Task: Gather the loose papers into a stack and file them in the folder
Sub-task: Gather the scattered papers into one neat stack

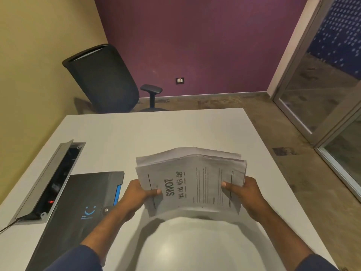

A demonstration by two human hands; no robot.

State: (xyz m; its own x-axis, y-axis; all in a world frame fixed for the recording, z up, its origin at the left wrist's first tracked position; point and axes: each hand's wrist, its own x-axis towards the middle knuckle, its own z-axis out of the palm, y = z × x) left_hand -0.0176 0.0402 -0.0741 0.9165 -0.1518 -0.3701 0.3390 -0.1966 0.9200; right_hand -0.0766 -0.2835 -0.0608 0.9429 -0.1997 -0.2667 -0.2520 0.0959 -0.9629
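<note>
A thick stack of white papers point(192, 178) is held above the white table point(156, 132), its top sheet printed with "SWOT". My left hand point(139, 193) grips the stack's left side, thumb on top. My right hand point(244, 192) grips the right side, thumb on the top sheet. The sheets are slightly fanned at the far edge. A dark folder point(78, 208) with a blue smile logo and a snap button lies shut on the table to the left of the stack, under my left forearm.
An open grey cable box point(48, 178) is set into the table at the left, with a cord leaving it. A black office chair point(105, 79) stands beyond the table's far edge. A glass door point(320, 90) is at the right.
</note>
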